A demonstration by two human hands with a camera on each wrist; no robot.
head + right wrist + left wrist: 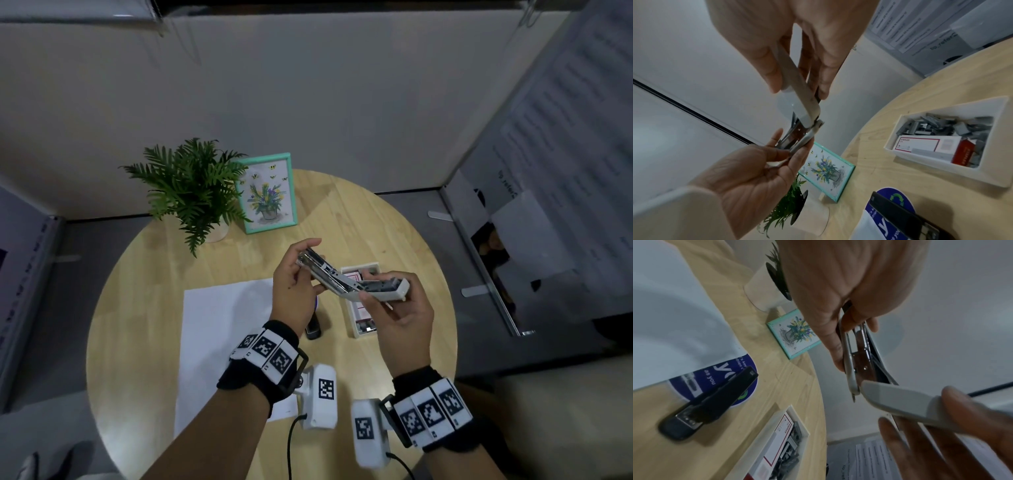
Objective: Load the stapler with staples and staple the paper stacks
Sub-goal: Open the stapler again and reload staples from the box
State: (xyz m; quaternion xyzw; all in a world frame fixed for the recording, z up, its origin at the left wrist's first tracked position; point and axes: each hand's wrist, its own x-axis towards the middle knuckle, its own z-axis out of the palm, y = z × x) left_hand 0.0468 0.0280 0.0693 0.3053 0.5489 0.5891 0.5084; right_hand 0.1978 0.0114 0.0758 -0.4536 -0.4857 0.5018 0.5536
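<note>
Both grips hold the opened white stapler (352, 279) above the counter (394, 219): left hand (296, 284) pinching its base, right hand (400, 315) clasping its lid.

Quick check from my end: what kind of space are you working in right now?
Probably a staged office-style desk booth: a round wooden table enclosed by plain partition panels, dressed with a potted plant and a framed flower picture; printed sheets hang on the right panel.
</note>
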